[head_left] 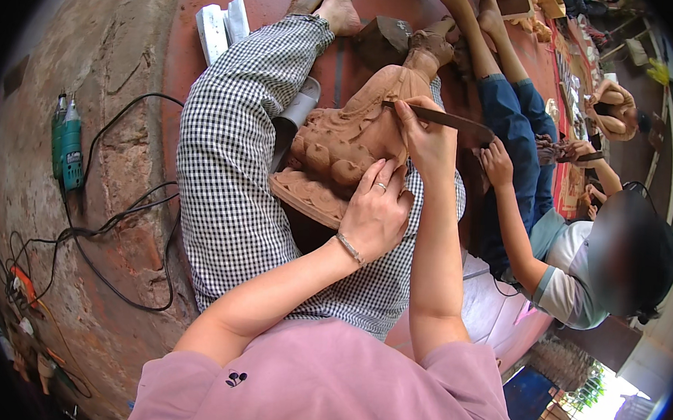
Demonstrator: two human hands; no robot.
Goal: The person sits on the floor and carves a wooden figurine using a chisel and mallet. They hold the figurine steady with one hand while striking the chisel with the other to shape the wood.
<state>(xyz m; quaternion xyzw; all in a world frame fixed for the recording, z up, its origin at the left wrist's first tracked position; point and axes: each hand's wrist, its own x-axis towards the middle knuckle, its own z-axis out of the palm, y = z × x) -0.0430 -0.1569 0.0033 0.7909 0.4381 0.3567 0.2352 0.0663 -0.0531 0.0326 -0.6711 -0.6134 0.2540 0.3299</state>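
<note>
A carved brown wooden statue lies slanted between my legs, its head end away from me and its petalled base near me. My right hand is closed round a long, flat, dark file, whose left tip touches the statue's carved folds. My left hand, with a ring and a bracelet, grips the near right side of the base, fingers bent over it. Part of the base's underside is in shadow.
A dark block sits near the statue's head. Green power tools and black cables lie on the rough ledge at left. White blocks stand beyond my knee. At right a co-worker sits close, hands on another carving.
</note>
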